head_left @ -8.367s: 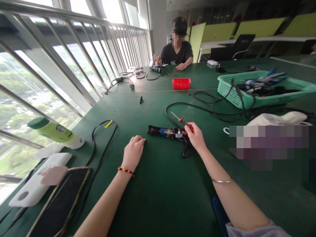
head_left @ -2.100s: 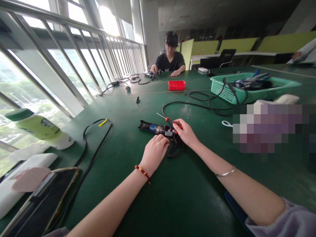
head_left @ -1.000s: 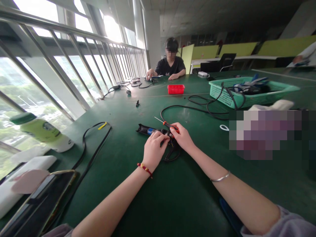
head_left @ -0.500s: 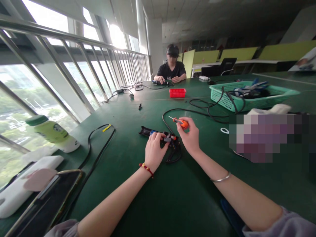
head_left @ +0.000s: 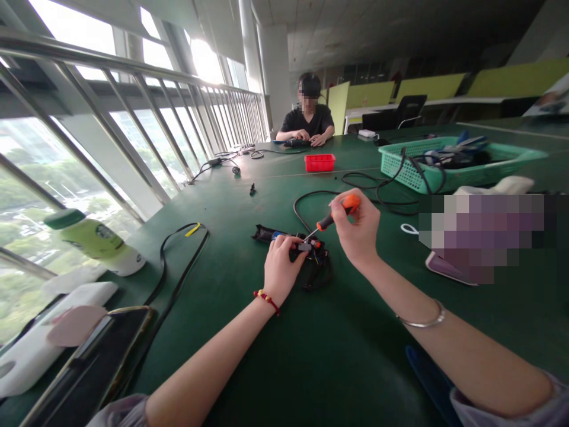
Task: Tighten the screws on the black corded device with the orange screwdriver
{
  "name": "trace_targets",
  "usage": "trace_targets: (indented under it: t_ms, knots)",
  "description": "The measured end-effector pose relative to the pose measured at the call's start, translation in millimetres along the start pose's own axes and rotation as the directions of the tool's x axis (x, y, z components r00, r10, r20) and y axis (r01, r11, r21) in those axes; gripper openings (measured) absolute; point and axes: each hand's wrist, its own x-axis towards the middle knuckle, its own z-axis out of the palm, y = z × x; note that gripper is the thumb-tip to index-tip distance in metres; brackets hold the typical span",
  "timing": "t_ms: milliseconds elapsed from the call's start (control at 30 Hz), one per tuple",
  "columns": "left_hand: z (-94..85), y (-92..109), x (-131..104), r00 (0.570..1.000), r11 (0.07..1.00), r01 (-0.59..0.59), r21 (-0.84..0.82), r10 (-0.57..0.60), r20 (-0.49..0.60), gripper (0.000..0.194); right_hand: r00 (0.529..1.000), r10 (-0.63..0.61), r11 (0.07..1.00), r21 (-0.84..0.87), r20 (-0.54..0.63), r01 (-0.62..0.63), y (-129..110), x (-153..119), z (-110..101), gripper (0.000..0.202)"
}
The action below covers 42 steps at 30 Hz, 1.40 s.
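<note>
My right hand (head_left: 358, 228) is closed around an orange and black screwdriver (head_left: 326, 223). Its thin metal shaft slants down to the left, and the tip meets or nearly meets a small grey part (head_left: 304, 247) by my left fingertips. My left hand (head_left: 282, 261) grips that grey part and the opened body of a black corded device (head_left: 265, 233) lying on the table, with thumb and fingers closed. Small wires and an orange-red piece show inside the device, right of my left thumb. A black cable runs from it up and to the right.
On the green table (head_left: 249, 356) stand a red bin (head_left: 319, 163) and a green basket (head_left: 400, 172) holding tools and cables. A bottle (head_left: 98, 242), phones (head_left: 84, 367) and a looped black cord (head_left: 195, 254) lie left. Across the table, a person (head_left: 306, 118) handles a dark device.
My right hand has turned and risen slightly, and the screwdriver now points down at the grey part instead of up and left. My left hand stays on the device.
</note>
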Motion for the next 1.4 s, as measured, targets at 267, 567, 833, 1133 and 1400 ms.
trace_targets:
  t_ms: [267,567,833,1133,1400]
  knots:
    - [0.0,-0.2,0.3,1.0,1.0,0.013,-0.001,-0.013,0.001,0.014,0.999,0.034,0.999,-0.024,0.036,-0.033,7.8,-2.6,1.2,0.014]
    - [0.6,0.9,-0.5,1.0,1.0,0.007,-0.001,-0.007,-0.002,0.015,0.998,0.053,0.998,-0.027,0.04,-0.052,10.1,-1.7,1.2,0.018]
    - [0.4,2.6,-3.1,1.0,1.0,0.02,0.002,-0.02,-0.023,0.018,0.997,0.079,0.997,0.024,0.013,-0.079,10.8,-1.8,1.2,0.018]
    - [1.4,2.5,-2.1,1.0,1.0,0.005,0.021,-0.004,-0.03,0.013,0.993,0.119,0.992,0.047,0.008,-0.119,12.5,-0.6,2.1,0.018]
    - [0.0,4.3,-2.5,1.0,1.0,0.011,0.016,-0.011,-0.029,0.013,0.993,0.115,0.993,-0.019,0.026,-0.114,14.1,-1.4,1.1,0.018]
